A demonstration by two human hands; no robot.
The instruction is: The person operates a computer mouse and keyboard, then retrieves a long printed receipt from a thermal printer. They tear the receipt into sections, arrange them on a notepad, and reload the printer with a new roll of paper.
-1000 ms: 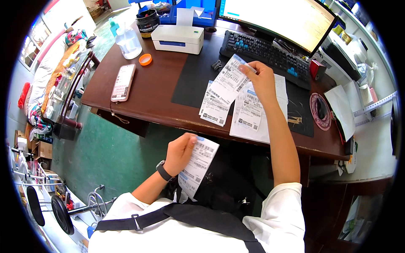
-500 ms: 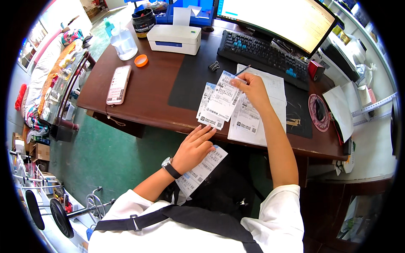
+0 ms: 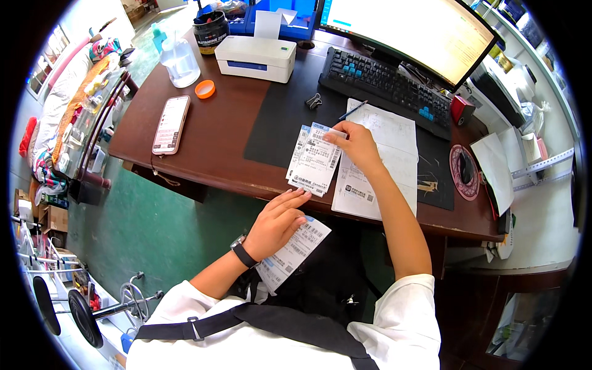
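My right hand (image 3: 357, 145) pinches the top edge of a white printed shipping label (image 3: 317, 154) between thumb and fingers. This label lies over a small stack of similar labels (image 3: 298, 157) near the desk's front edge. My left hand (image 3: 277, 225), with a dark-strapped watch on the wrist, has its fingers stretched out flat toward the bottom edge of the stack. Beneath that palm, a strip of labels (image 3: 295, 254) slants down over my lap; its contact with the palm is hidden. Paper sheets (image 3: 394, 148) with another label on them lie under my right forearm.
A pen (image 3: 353, 111) rests on the sheets, with a binder clip (image 3: 313, 100) to its left. Farther back are a keyboard (image 3: 382, 83), a monitor (image 3: 413, 31) and a white label printer (image 3: 256, 58). A phone (image 3: 171, 125), orange lid (image 3: 205, 89) and bottle (image 3: 180, 65) stand left.
My right hand has come slightly nearer and left, bringing the pinched label down over the stack. More of the pen shows. My left fingers have shifted slightly and lie closer together.
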